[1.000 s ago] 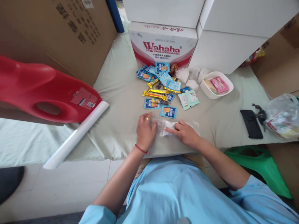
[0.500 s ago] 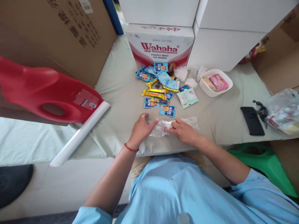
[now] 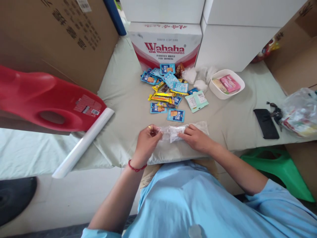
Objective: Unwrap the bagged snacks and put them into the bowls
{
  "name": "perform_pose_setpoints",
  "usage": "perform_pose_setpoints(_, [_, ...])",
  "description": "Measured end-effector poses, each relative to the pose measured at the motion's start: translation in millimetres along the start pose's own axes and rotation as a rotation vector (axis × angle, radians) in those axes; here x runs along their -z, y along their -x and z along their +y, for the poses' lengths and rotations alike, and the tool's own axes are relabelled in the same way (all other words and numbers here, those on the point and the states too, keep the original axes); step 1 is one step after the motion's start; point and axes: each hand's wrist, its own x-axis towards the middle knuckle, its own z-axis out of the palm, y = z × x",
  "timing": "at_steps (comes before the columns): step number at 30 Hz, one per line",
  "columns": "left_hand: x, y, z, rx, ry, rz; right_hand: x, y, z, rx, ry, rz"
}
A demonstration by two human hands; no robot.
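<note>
In front of me on the cloth lies a strip of clear crinkled plastic (image 3: 165,133) with a small white printed packet (image 3: 174,135) at its middle; whether the packet is wrapped in the plastic I cannot tell. My left hand (image 3: 146,140) pinches the left end of the plastic between thumb and fingers. Curled over the packet's right side, my right hand (image 3: 196,137) grips it, its index finger extended onto it. Just beyond are blue snack packets (image 3: 175,115), yellow-wrapped bars (image 3: 160,98) and a pale green packet (image 3: 196,101).
A white bowl (image 3: 224,95) holds packaged snacks, with knotted plastic bags beside it. Boxes (image 3: 165,36) form the back edge. A red plastic container (image 3: 81,105) and a film roll (image 3: 84,143) lie left. At right are a phone (image 3: 266,124) and a plastic bag (image 3: 300,109).
My left fingers have closed into a pinch on the plastic's left end. The plastic looks more stretched out, and more of the white packet shows. The view has shifted slightly.
</note>
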Motion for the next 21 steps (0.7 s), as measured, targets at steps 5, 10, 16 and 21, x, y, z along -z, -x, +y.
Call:
perform_pose_setpoints(5, [-51.5,4.6,16.6,-0.112,-0.006,-0.098,-3.3,4.7,-2.4,-0.025,-0.045,0.052])
perform_pose_setpoints(10, [-92.5,18.6,11.1,-0.483,-0.656,-0.157,-6.8,26.6,-10.1,-0.084,-0.195,0.118])
perform_pose_setpoints(16, [-97.0,31.8,-13.0,-0.677,-1.097,-0.173,-0.3,67.7,-6.3,-0.500,-0.285,0.337])
perform_pose_setpoints(21, [-96.9,29.5,-21.9,-0.724,-1.167,-0.159,-0.4,64.3,13.3,-0.843,0.060,0.402])
